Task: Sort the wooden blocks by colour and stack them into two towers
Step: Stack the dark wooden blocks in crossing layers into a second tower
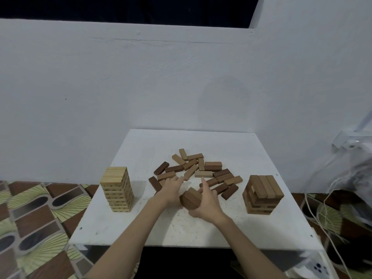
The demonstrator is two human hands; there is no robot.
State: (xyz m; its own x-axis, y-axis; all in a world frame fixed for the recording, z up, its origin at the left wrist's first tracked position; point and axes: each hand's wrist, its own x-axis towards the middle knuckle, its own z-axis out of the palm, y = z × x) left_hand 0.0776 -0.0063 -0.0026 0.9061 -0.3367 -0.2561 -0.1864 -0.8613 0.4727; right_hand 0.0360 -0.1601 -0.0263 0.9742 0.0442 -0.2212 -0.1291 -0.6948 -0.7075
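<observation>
A tall tower of light wooden blocks (117, 189) stands at the table's left. A shorter tower of brown blocks (261, 194) stands at the right. Between them lies a loose pile of several brown and light blocks (198, 170). My right hand (207, 204) grips a bundle of dark brown blocks (190, 198) just above the table, in front of the pile. My left hand (171, 191) reaches flat toward the pile's near left edge, its fingers extended and its palm beside the bundle; I cannot tell whether it touches the bundle.
The white square table (141, 224) sits against a white wall. Patterned floor tiles (36, 218) lie to the left. Cables and a white power strip (320, 266) are at the right, with a plastic-wrapped object (354, 170) beside the table.
</observation>
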